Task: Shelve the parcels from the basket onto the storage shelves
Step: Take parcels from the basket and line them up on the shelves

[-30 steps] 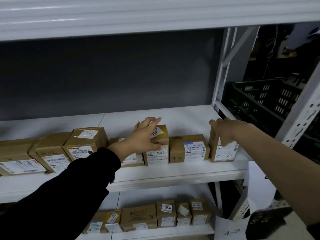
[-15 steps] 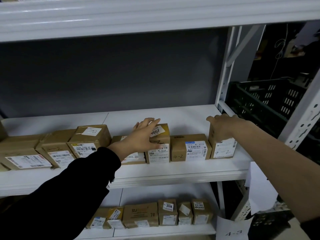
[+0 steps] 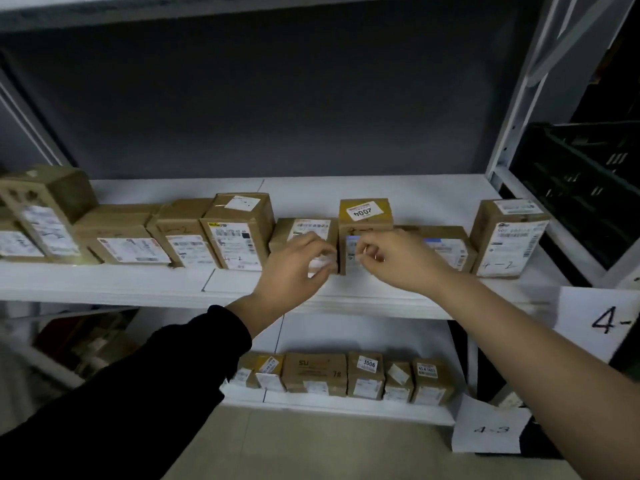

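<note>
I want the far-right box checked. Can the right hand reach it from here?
Probably yes: the right hand seems empty, and nothing stands in front of the far-right box along the shelf edge between them.

Parcels (image 3: 239, 230): brown labelled cartons, 1 row along middle shelf (image 3: 104, 282) front.
Basket (image 3: 581, 181): dark crate, right of middle shelf.

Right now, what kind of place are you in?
Probably a parcel storeroom or warehouse: white metal shelves hold rows of labelled brown cardboard boxes, and handwritten white paper signs number the levels.
</note>
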